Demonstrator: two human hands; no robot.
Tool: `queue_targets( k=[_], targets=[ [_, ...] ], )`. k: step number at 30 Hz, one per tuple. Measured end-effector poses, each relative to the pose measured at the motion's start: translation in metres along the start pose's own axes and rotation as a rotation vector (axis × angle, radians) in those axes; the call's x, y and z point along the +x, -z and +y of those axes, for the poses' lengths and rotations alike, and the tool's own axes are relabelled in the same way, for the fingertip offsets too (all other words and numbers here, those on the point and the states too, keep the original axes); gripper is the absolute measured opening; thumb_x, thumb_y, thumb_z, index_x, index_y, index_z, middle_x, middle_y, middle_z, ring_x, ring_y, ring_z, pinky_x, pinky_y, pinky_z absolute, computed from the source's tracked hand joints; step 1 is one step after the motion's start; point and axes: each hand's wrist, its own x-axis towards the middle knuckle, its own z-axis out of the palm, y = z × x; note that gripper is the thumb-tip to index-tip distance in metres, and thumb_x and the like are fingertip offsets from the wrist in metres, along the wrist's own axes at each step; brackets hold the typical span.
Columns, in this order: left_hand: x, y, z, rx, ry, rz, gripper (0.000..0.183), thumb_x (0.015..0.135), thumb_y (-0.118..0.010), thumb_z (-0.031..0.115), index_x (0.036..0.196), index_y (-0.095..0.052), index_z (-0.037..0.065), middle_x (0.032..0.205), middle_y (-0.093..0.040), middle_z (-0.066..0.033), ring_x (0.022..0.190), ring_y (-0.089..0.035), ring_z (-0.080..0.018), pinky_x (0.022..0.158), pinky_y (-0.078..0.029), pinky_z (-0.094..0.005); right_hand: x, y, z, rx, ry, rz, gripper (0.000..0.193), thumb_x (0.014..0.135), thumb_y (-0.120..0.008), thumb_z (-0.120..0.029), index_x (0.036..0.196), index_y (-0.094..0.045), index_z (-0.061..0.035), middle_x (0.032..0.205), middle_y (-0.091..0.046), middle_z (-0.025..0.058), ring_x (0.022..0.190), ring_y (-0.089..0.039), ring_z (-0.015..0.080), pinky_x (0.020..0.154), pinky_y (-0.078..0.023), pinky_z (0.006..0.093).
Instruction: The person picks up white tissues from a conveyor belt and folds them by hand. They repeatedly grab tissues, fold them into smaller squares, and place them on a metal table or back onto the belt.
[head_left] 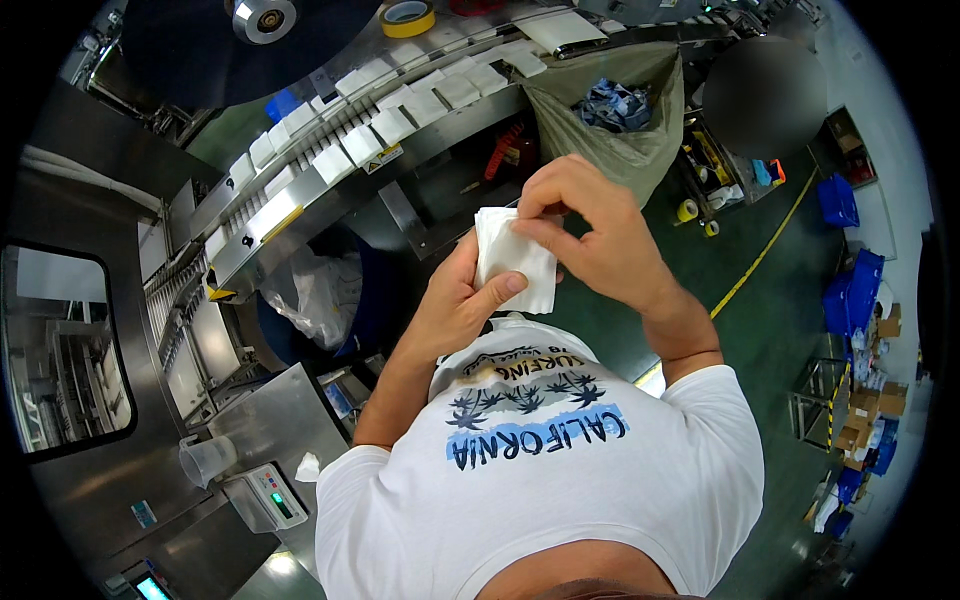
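Observation:
A small stack of folded white sheets (517,262), soft like cloth or tissue, is held up in front of my chest. My left hand (458,298) grips it from the left side, with the thumb lying across the front face. At the stack's upper right edge, my right hand (598,226) has its thumb and index finger closed together on the top sheet. The back of the stack, and the left fingers behind it, are hidden.
Beyond my hands a conveyor (265,232) carries several white folded pads (393,125). A blue bin (362,300) with a plastic liner stands beneath. A lined waste bag (655,140) hangs at far right. Lower left, a scale (272,497) sits by a clear measuring jug (208,460).

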Motion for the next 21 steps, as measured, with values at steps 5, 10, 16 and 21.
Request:
queue_targets(
  k=[5, 10, 16, 21],
  targets=[
    [0.002, -0.001, 0.007, -0.093, 0.046, -0.076, 0.054, 0.104, -0.065, 0.026, 0.147, -0.044, 0.000, 0.128, -0.067, -0.0138, 0.115, -0.067, -0.0195, 0.098, -0.054, -0.0345, 0.005, 0.008, -0.002, -0.002, 0.027, -0.027, 0.030, 0.082, -0.080, -0.006, 0.109, -0.067, -0.0028, 0.100, -0.067, 0.0071, 0.087, -0.064, 0.0202, 0.080, -0.054, 0.0337],
    [0.010, 0.007, -0.008, -0.069, -0.007, -0.207, 0.054, 0.101, -0.069, 0.026, 0.143, -0.047, 0.001, 0.123, -0.071, -0.0158, 0.112, -0.071, -0.0238, 0.098, -0.056, -0.0371, 0.014, -0.003, 0.011, -0.074, 0.096, -0.136, 0.032, 0.088, -0.076, -0.017, 0.115, -0.066, -0.0021, 0.100, -0.067, 0.0099, 0.085, -0.066, 0.0211, 0.079, -0.054, 0.0314],
    [0.015, 0.007, 0.004, -0.131, 0.119, -0.262, 0.056, 0.100, -0.071, 0.027, 0.143, -0.045, 0.001, 0.123, -0.071, -0.0168, 0.113, -0.072, -0.0269, 0.099, -0.057, -0.0380, 0.009, -0.010, 0.021, 0.111, -0.154, -0.129, 0.023, 0.099, -0.070, -0.019, 0.112, -0.064, -0.0010, 0.098, -0.067, 0.0053, 0.081, -0.064, 0.0115, 0.070, -0.052, 0.0279],
    [0.024, 0.018, -0.001, -0.228, 0.197, -0.183, 0.046, 0.106, -0.062, 0.034, 0.135, -0.051, 0.001, 0.126, -0.067, -0.0129, 0.109, -0.072, -0.0226, 0.097, -0.058, -0.0362, 0.009, -0.016, 0.041, 0.273, -0.252, -0.050, 0.025, 0.102, -0.067, -0.020, 0.117, -0.062, 0.0000, 0.099, -0.067, 0.0048, 0.087, -0.063, 0.0101, 0.074, -0.051, 0.0275]
  ],
)
